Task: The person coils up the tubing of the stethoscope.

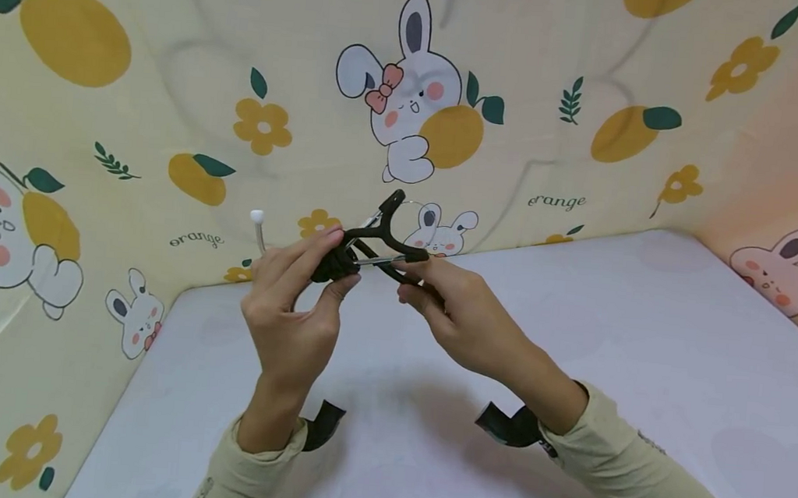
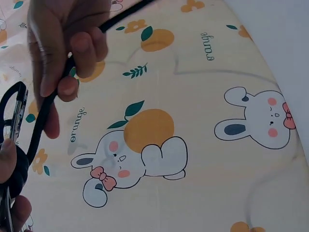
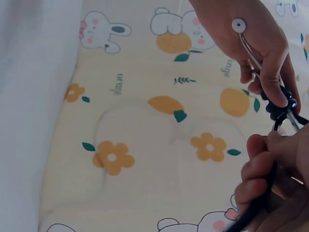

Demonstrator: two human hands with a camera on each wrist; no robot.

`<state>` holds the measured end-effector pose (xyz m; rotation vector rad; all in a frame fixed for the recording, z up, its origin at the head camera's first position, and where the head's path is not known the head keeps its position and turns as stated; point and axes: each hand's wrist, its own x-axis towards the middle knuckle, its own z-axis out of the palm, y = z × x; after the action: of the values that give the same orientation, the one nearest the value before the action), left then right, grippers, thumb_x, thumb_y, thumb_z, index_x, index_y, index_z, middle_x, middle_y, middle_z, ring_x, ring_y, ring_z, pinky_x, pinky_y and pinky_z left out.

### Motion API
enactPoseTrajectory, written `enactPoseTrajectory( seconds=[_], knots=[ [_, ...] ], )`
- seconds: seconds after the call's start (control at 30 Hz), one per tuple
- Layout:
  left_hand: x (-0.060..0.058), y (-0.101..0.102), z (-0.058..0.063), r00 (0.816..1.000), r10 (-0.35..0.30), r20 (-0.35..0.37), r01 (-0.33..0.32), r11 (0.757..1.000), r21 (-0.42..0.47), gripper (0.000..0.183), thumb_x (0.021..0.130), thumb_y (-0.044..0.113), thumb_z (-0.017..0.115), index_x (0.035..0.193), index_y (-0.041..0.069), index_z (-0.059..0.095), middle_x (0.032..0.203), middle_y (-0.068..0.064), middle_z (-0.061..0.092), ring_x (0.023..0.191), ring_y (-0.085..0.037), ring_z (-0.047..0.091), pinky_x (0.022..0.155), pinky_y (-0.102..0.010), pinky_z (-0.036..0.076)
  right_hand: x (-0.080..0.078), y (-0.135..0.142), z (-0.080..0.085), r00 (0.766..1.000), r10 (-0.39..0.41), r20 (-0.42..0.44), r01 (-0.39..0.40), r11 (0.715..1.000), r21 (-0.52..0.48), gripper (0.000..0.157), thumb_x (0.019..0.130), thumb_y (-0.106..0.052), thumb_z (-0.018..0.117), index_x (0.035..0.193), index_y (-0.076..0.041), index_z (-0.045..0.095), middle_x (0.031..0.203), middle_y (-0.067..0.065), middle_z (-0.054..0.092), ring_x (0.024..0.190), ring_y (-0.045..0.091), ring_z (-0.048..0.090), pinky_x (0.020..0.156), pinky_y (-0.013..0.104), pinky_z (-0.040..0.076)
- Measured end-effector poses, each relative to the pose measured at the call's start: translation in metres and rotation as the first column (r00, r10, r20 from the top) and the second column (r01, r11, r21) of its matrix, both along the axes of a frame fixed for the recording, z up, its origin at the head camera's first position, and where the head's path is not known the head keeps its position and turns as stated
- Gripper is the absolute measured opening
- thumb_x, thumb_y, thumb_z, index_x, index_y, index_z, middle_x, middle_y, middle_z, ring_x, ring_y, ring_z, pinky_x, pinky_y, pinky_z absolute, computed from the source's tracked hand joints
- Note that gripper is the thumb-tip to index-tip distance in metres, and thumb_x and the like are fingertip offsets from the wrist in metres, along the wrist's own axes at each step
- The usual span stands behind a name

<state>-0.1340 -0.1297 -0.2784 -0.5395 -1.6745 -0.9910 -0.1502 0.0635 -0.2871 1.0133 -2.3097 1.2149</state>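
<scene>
Bunny-print backdrop point(image 1: 181, 68) beyond L hand point(image 1: 297, 296) + R hand point(image 1: 474, 313), white tabletop point(image 1: 611, 328) below, stethoscope point(image 1: 382, 230) raised betw. the two.
L hand grips tubing coils point(image 1: 334, 266) round metal ear tubes point(image 1: 380, 261), prob. to stop slipping; R hand pinches black tubing point(image 2: 38, 125), prob. for tension. White ear tip point(image 1: 257, 215) juts past L hand's outer side.

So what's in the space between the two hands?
In the head view, black forked tubing and a thin silver rod lie between the left hand and the right hand.
</scene>
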Motion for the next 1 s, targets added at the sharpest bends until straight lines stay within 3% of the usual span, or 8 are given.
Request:
enactPoseTrajectory(
  seconds=[0.17, 0.23, 0.47, 0.83, 0.9, 1.0],
  knots=[
    [-0.0014, 0.0025, -0.0014, 0.998, 0.058, -0.007, -0.058, 0.998, -0.024, 0.037, 0.075, 0.006, 0.085, 0.111, 0.006, 0.076, 0.11, -0.013, 0.075, 0.095, -0.029, 0.064, 0.088, -0.027, 0.032, 0.0014, -0.0008, -0.0001, 0.996, -0.013, -0.087, 0.014, 1.0, 0.015, 0.03, 0.096, -0.019, 0.066, 0.125, -0.011, 0.068, 0.09, -0.002, 0.06, 0.069, 0.008, 0.048, 0.058, 0.023, 0.044],
    [-0.0018, 0.0027, -0.0016, 0.997, 0.071, -0.003, -0.071, 0.997, -0.023, 0.037, 0.076, 0.006, 0.085, 0.112, 0.006, 0.076, 0.11, -0.013, 0.075, 0.094, -0.029, 0.064, 0.089, -0.027, 0.031, 0.0014, -0.0009, 0.0002, 0.995, -0.012, -0.101, 0.016, 0.999, 0.036, 0.032, 0.097, -0.019, 0.065, 0.128, -0.011, 0.066, 0.1, -0.002, 0.064, 0.071, 0.008, 0.05, 0.061, 0.023, 0.046],
    [-0.0026, 0.0022, -0.0021, 0.995, 0.097, 0.005, -0.097, 0.995, -0.006, 0.039, 0.074, 0.002, 0.085, 0.112, 0.005, 0.076, 0.111, -0.014, 0.075, 0.094, -0.031, 0.065, 0.088, -0.026, 0.031, -0.0011, -0.0007, 0.0008, 0.993, 0.034, -0.109, -0.021, 0.992, 0.124, 0.039, 0.101, -0.013, 0.056, 0.14, -0.009, 0.056, 0.119, 0.003, 0.066, 0.091, 0.01, 0.06, 0.084, 0.03, 0.053],
    [-0.0011, 0.0026, -0.0044, 0.988, 0.153, 0.031, -0.152, 0.988, -0.027, 0.039, 0.075, 0.001, 0.084, 0.113, 0.005, 0.076, 0.111, -0.014, 0.075, 0.092, -0.031, 0.065, 0.084, -0.029, 0.029, 0.0008, 0.0008, 0.0017, 0.997, 0.002, -0.073, 0.007, 0.992, 0.123, 0.036, 0.101, -0.014, 0.056, 0.137, -0.009, 0.058, 0.105, -0.001, 0.064, 0.09, 0.01, 0.059, 0.082, 0.03, 0.053],
    [-0.0009, 0.0028, -0.0045, 0.987, 0.16, 0.035, -0.159, 0.987, -0.037, 0.039, 0.075, 0.002, 0.084, 0.113, 0.006, 0.076, 0.112, -0.014, 0.075, 0.09, -0.031, 0.064, 0.083, -0.03, 0.028, 0.0007, 0.0011, 0.0014, 0.998, -0.007, -0.07, 0.016, 0.991, 0.133, 0.036, 0.101, -0.014, 0.056, 0.137, -0.01, 0.057, 0.104, -0.002, 0.064, 0.089, 0.009, 0.059, 0.087, 0.029, 0.053],
    [-0.0016, 0.0031, -0.0041, 0.986, 0.164, 0.032, -0.163, 0.986, -0.039, 0.039, 0.076, 0.002, 0.084, 0.114, 0.006, 0.075, 0.112, -0.014, 0.075, 0.089, -0.031, 0.064, 0.084, -0.03, 0.028, 0.0, 0.0024, 0.002, 0.999, -0.017, -0.045, 0.023, 0.99, 0.137, 0.036, 0.102, -0.014, 0.056, 0.138, -0.014, 0.057, 0.098, -0.004, 0.063, 0.083, 0.008, 0.058, 0.081, 0.027, 0.053]
  ],
)
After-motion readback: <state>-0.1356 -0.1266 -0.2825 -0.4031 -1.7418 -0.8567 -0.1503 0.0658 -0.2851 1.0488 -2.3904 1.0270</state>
